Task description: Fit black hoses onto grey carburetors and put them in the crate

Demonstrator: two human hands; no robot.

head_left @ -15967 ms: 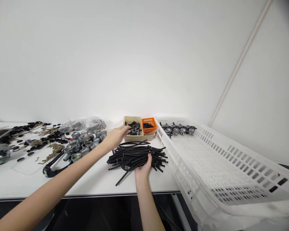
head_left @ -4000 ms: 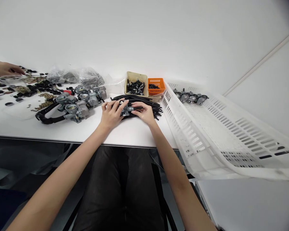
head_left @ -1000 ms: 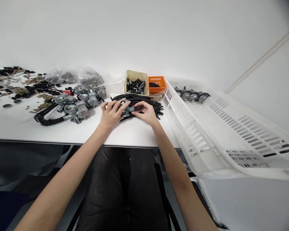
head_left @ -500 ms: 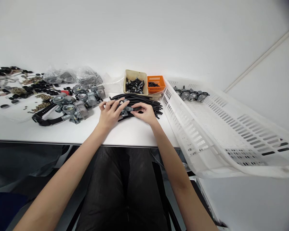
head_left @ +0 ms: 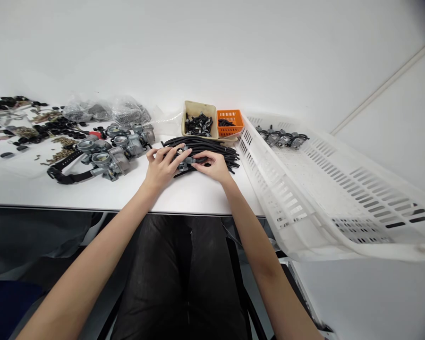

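Note:
My left hand (head_left: 163, 166) is wrapped over a grey metal carburetor (head_left: 186, 165), its fingers covering much of it. On the carburetor's right side, my right hand (head_left: 213, 166) pinches a black rubber hose (head_left: 200, 160) between thumb and fingers, close against the metal body. Whether the hose end sits on the carburetor's fitting is hidden by the fingertips. Under and behind both hands lies a bundle of black hoses (head_left: 224, 150) on the white table (head_left: 205, 200).
Several carburetors (head_left: 108, 163) and a black watch strap (head_left: 72, 178) lie at left, near loose brass parts (head_left: 62, 150). Behind stand a cream bin (head_left: 199, 105) and an orange basket (head_left: 230, 114). A white crate (head_left: 286, 198) with carburetors (head_left: 281, 138) borders the right.
Both hands keep their places on the carburetor and hose. Only a slight shift of the whole view shows.

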